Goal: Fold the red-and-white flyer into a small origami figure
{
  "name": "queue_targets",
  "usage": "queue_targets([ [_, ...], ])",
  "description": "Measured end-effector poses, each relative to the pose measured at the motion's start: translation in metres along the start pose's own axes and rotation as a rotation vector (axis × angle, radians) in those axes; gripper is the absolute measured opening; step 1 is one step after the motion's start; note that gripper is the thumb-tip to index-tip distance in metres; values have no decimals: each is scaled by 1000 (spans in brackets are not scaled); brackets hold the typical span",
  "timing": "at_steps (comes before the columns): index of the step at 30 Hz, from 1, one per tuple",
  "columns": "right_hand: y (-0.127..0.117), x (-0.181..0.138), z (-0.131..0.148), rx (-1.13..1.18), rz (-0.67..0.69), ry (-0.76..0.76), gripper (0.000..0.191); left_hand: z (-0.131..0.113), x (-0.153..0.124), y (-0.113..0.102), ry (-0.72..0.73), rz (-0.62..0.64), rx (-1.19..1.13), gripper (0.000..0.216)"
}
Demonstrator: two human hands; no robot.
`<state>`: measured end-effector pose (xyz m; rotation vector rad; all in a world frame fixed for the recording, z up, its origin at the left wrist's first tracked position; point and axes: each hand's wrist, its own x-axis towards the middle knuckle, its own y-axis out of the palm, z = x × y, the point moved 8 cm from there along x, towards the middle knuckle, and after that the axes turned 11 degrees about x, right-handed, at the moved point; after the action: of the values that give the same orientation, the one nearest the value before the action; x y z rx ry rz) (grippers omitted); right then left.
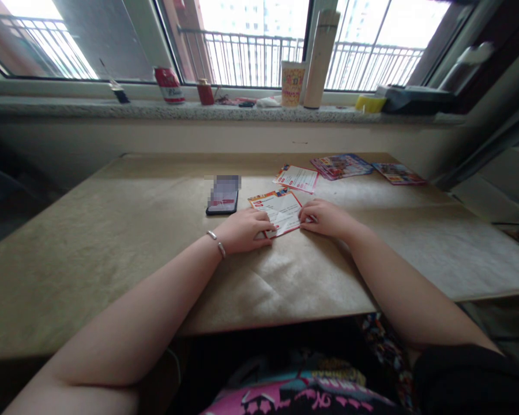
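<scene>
A printed sheet (283, 212), white with red and orange borders, lies on the table in front of me. My left hand (246, 230), a silver bangle at its wrist, has curled fingers on the sheet's lower left corner. At the right edge, my right hand (324, 219) has its fingers bent and closed on the border. Just behind is a second white sheet (297, 178) with a similar border. To the left of the sheets a phone (223, 196) lies face up, its screen blurred out.
Colourful printed sheets (341, 166) overlap at the table's back right, with another colourful sheet (398, 173) beside them. Along the windowsill (242, 113) stand a red can (169, 85), a small red bottle (205, 92), a patterned paper cup (292, 85) and a tall tan cylinder (321, 60).
</scene>
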<state>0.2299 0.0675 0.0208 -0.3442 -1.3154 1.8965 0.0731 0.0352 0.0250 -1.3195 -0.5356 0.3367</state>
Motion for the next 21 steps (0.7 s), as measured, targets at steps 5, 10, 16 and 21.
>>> queue_targets([
  [5, 0, 0, 4, -76, 16, 20, 12, 0, 1, 0, 5, -2, -13, 24],
  [10, -1, 0, 13, -168, 31, 17, 13, -5, 0, -2, 44, -50, -62, 17],
  [16, 0, 0, 17, -217, 46, 24, 15, -7, 1, 0, 10, 14, -168, 19],
  [21, -1, 0, 16, -228, 34, 49, 16, -2, 1, -2, -62, -1, -187, 33],
])
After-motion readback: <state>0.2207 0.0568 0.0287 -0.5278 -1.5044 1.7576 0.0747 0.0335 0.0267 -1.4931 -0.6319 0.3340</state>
